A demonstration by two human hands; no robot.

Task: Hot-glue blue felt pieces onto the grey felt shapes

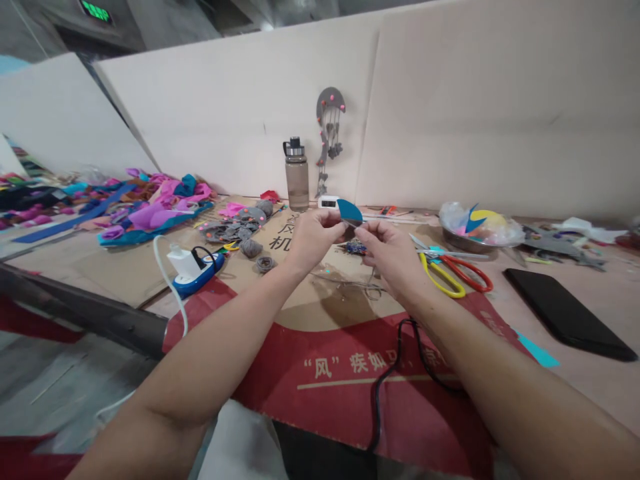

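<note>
My left hand is closed in a pinch on a teal, rounded piece that looks like felt, with a grey lower edge. At that lower edge, the fingertips of my right hand are pinched together, close to the left fingertips. Whatever thin thing they hold is too small to make out. Below the hands, grey yarn lies loose on the cardboard. Scissors with yellow handles and scissors with red handles lie just right of my right hand.
A water bottle stands at the back by the board wall. Felt scraps heap up at left, near a blue power strip. A phone lies at right, below a bowl. A grey moon ornament hangs behind.
</note>
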